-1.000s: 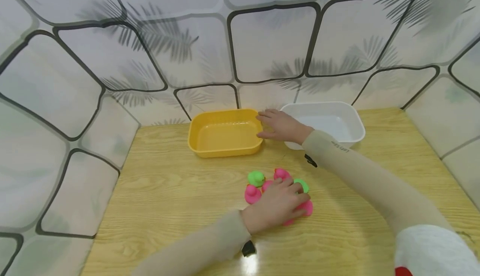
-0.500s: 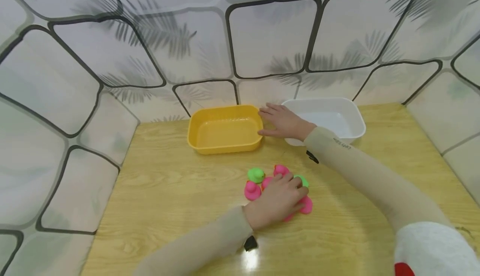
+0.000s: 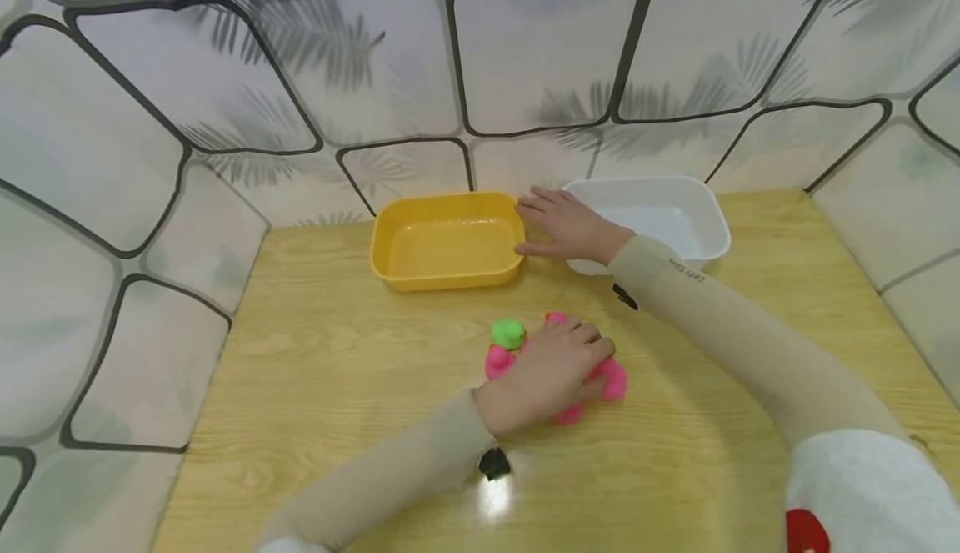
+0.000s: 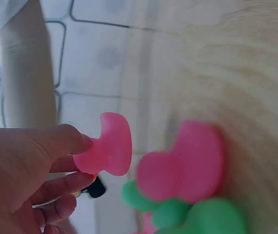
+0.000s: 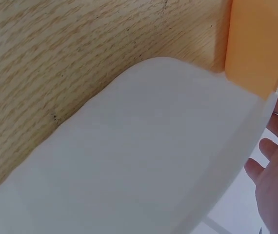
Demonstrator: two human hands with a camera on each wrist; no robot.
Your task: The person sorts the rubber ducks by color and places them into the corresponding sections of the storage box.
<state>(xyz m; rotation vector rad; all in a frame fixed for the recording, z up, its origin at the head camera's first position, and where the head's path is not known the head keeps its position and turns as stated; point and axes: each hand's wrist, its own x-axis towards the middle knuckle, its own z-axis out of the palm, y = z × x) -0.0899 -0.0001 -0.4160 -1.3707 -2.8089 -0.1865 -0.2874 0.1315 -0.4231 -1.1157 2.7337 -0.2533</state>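
In the left wrist view, my left hand (image 4: 27, 170) pinches a pink rubber duck (image 4: 114, 146) between thumb and fingers. From the head view, the same left hand (image 3: 543, 374) covers part of a cluster of ducks on the table. A green duck (image 3: 508, 334) and a pink duck (image 3: 498, 361) show left of it, and more pink ones (image 3: 615, 379) to its right. My right hand (image 3: 570, 228) spans the gap between two plastic trays, its fingertips at the right end of the yellow tray (image 3: 450, 279) and its palm over the white tray (image 3: 708, 244).
The trays stand side by side along the back of the wooden table (image 3: 330, 403), against a patterned wall (image 3: 540, 44). The right forearm crosses the table's right side. In the right wrist view, the white tray (image 5: 129, 146) abuts the orange-looking yellow tray (image 5: 256, 44).
The head view has tilted downward slightly. My left hand has shifted a little over the ducks, and the green one on the right is now hidden. The right hand stays by the trays.
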